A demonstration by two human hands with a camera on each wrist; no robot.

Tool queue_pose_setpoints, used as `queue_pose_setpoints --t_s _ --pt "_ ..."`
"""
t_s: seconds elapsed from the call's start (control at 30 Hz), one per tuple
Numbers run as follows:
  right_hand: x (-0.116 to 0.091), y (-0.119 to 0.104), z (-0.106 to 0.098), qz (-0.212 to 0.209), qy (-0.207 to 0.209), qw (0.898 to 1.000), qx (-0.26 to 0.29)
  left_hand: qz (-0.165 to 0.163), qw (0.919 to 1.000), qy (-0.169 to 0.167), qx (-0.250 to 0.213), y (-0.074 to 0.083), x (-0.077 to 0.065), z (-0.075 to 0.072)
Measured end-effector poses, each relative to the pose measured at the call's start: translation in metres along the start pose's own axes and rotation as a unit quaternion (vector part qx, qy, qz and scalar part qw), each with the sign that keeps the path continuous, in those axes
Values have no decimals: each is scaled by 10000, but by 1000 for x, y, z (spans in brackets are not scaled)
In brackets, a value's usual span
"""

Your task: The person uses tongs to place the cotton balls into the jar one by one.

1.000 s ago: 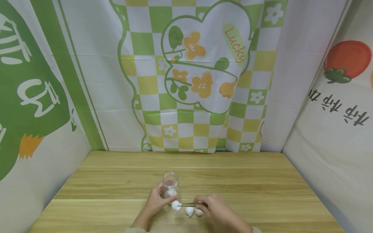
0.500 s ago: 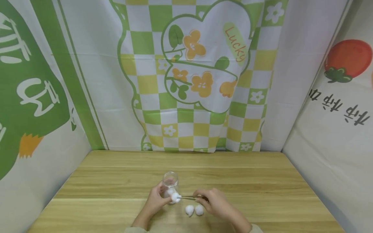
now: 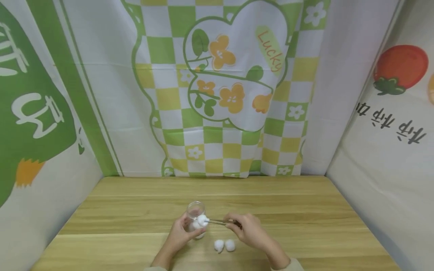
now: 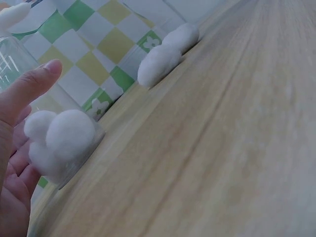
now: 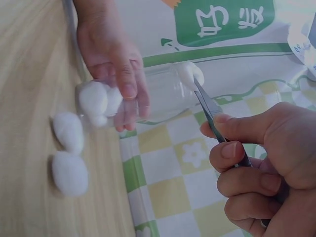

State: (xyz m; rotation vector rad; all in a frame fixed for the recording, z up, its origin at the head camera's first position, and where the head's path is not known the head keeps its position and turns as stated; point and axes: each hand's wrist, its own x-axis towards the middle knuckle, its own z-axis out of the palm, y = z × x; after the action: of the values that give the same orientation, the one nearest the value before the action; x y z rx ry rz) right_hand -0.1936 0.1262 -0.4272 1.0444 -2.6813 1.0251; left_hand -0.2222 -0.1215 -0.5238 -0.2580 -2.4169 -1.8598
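Observation:
My left hand [image 3: 179, 234] curls round a clear glass jar [image 3: 195, 209] that stands on the table. Several white cotton balls [image 4: 69, 133] lie in the bottom of the jar. With my right hand [image 3: 249, 230] I grip metal tweezers [image 5: 211, 111], whose tips pinch one cotton ball [image 5: 187, 75] beside the jar's mouth. That ball appears in the head view in front of the jar's upper part; whether it touches the rim I cannot tell. Two more cotton balls, one [image 3: 219, 245] with a small tail and one rounder [image 3: 230, 245], rest on the wood to the right of the jar.
The wooden table [image 3: 288, 210] reaches back to a checked green, white and yellow cloth [image 3: 220, 150]. Printed curtains hang on both sides, the right one [image 3: 379, 169] with a tomato-like fruit.
My right hand has raised the tweezers and their cotton ball from near the tabletop to the jar's mouth. The left hand keeps its hold on the jar; the two loose balls lie still.

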Motion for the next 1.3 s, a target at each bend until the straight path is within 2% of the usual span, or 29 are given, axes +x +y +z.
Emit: queue_pose_setpoints --t_s 0.3,0.47,0.63,0.87,1.07,1.3 --pt "6 -1 -2 -104 205 9996 -150 -27 9999 9 101 -1 -1 0" --pt "10 -5 -3 -146 423 9990 -60 -52 9999 113 101 -1 -1 1" --pt "14 -7 -4 -74 405 9991 129 -12 9997 234 79 0 -2 2" --pt "17 -11 -5 19 438 9990 99 19 9999 152 -61 3 -1 1" --pt "21 -13 -3 24 596 9982 81 57 9997 222 43 2 -2 1" --pt "24 -14 3 134 683 9975 -110 72 9998 142 82 2 -2 0"
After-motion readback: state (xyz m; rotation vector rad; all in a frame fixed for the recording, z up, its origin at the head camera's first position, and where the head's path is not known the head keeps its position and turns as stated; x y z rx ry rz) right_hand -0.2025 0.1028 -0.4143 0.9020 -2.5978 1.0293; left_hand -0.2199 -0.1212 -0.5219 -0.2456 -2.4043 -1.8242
